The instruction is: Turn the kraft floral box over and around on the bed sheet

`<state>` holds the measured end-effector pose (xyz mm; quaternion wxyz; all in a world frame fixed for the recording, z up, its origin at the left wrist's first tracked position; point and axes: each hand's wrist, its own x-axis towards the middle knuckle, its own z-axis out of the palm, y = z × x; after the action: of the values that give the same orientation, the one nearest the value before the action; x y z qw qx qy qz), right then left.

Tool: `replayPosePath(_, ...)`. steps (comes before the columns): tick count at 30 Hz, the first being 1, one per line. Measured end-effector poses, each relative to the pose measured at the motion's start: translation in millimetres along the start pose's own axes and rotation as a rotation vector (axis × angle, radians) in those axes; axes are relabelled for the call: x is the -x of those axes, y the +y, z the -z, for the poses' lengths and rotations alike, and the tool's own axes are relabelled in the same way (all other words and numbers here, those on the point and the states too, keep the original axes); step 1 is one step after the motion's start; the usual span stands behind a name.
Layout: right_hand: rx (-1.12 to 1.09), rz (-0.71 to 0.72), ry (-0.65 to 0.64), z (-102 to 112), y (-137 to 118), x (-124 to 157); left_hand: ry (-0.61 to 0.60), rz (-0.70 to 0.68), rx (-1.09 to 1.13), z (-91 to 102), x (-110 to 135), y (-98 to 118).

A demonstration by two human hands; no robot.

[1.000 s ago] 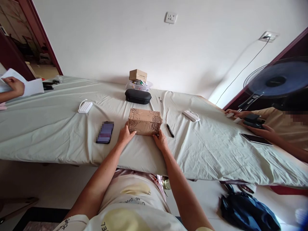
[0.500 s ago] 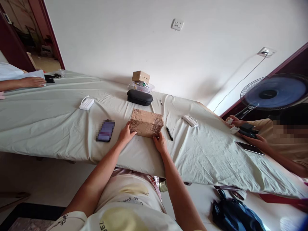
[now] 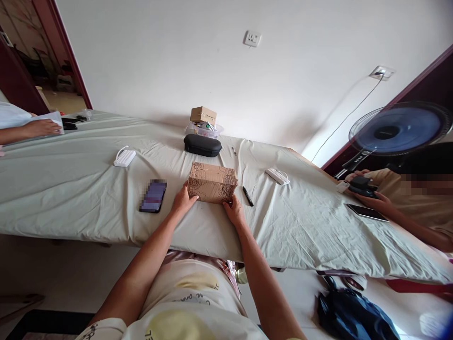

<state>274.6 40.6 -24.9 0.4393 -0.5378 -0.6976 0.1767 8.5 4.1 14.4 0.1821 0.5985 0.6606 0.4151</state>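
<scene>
A brown cardboard box (image 3: 211, 183) with dark scribbled loops on its top and front sits on the cloth-covered table in front of me. My left hand (image 3: 184, 199) grips its left end, thumb along the lower front edge. At the lower right front corner, my right hand (image 3: 234, 210) holds the box too, its far fingers hidden behind the cardboard. A black marker pen (image 3: 248, 196) lies just right of the box. To the left of my left hand rests a phone (image 3: 153, 196), its screen lit and partly blurred out.
Behind the box stand a black zip case (image 3: 202, 145) and a plastic tub (image 3: 212, 131) with a smaller carton (image 3: 203, 114) on top. White power banks lie left (image 3: 124, 157) and right (image 3: 277, 176). People sit at both ends; a fan (image 3: 399, 130) stands right.
The view has shifted slightly. My hands keep the same hold on the box, which stays in place. The person on the right has moved their hands closer together around a dark object.
</scene>
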Motion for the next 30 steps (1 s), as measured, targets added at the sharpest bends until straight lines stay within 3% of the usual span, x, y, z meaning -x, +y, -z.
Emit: replayPosePath(30, 0.064, 0.024, 0.011, -1.4, -5.8, -2.3, 0.007, 0.007, 0.014, 2.8, -0.4, 1.6)
